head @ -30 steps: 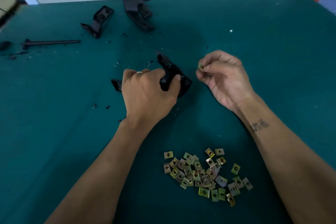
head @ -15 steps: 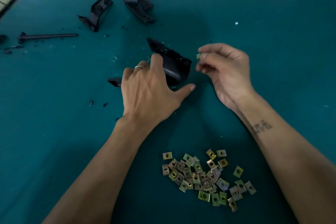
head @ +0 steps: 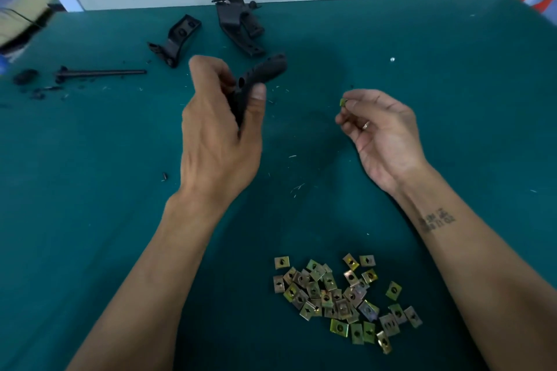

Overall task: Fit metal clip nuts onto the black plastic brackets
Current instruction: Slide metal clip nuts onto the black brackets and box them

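My left hand (head: pixel 218 129) grips a black plastic bracket (head: pixel 259 75) and holds it lifted above the green table (head: pixel 452 129), thumb pressed on its side, one end sticking out up and to the right. My right hand (head: pixel 382 132) is palm-up to the right of it, well apart, and pinches a small yellowish metal clip nut (head: pixel 343 102) between thumb and fingertips. A pile of several loose clip nuts (head: pixel 340 295) lies on the table near me, between my forearms.
Two other black brackets lie at the back of the table, a smaller bracket (head: pixel 177 37) on the left and a larger bracket (head: pixel 239 22) at the far edge. A thin black rod (head: pixel 99 72) and black debris lie at the far left. A cardboard box (head: pixel 21 6) stands beyond the left corner.
My left hand closed round the bracket, lifted it off the table and turned it. My right hand, still pinching the clip nut, moved right, away from the bracket, and turned palm-up.
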Action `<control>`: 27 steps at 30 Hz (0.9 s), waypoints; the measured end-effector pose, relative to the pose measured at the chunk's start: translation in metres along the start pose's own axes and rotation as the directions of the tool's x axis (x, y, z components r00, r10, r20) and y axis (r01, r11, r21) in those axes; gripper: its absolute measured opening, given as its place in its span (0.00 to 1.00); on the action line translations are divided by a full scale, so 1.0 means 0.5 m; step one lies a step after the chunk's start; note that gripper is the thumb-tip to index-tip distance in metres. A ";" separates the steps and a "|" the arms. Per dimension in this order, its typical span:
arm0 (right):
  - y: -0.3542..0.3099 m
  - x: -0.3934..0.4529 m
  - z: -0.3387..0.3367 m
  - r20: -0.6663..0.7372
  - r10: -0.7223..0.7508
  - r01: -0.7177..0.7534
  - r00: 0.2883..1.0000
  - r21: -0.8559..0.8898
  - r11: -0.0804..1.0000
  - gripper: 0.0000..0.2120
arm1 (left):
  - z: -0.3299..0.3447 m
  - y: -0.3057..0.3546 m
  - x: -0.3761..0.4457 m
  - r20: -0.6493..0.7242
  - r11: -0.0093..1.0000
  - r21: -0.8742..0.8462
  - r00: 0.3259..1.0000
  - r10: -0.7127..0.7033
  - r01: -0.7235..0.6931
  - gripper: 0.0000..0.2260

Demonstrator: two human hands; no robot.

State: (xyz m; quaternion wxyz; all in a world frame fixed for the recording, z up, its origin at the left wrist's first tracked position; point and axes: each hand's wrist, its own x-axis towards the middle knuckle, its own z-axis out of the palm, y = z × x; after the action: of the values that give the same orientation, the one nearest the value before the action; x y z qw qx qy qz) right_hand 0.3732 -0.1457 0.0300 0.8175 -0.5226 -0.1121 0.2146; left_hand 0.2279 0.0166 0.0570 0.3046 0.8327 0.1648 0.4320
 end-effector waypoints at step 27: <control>0.027 -0.041 0.046 0.237 0.116 -0.097 0.964 -0.090 0.991 0.04 | 0.020 -0.085 0.006 0.730 0.602 -0.447 0.659 -0.181 0.662 0.16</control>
State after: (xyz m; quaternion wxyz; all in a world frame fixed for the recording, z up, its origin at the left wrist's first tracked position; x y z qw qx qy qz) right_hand 0.3427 -0.1318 0.0283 0.7641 -0.5291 -0.1907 0.3160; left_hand 0.2373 0.0469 0.0268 0.7229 0.6814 0.0897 0.0714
